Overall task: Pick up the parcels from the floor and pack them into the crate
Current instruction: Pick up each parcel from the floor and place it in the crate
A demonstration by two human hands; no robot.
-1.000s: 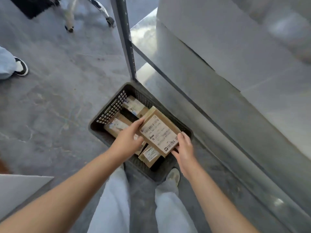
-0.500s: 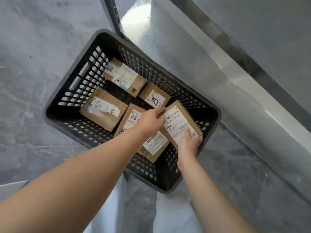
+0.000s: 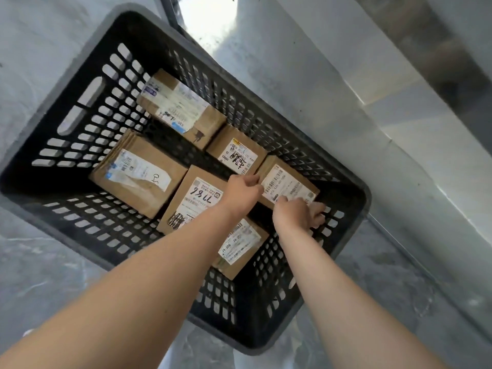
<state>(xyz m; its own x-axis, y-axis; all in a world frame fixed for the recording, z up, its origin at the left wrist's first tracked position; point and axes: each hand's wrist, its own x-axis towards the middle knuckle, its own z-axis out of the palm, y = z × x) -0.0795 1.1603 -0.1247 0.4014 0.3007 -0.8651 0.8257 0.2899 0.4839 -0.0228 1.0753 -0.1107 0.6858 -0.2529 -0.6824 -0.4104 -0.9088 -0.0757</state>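
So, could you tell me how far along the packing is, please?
Done: five parcels lie inside the crate. In hand: the left hand and right hand grip a sixth parcel by its edges, low in the right corner, not yet released. Left: letting go of it; no parcels show on the visible floor.

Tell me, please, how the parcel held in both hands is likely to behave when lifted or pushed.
The parcel is probably stiff: its cardboard edges look square. Likely light, since the left hand and right hand grip only its edges. Being flat, it should slide rather than tip.
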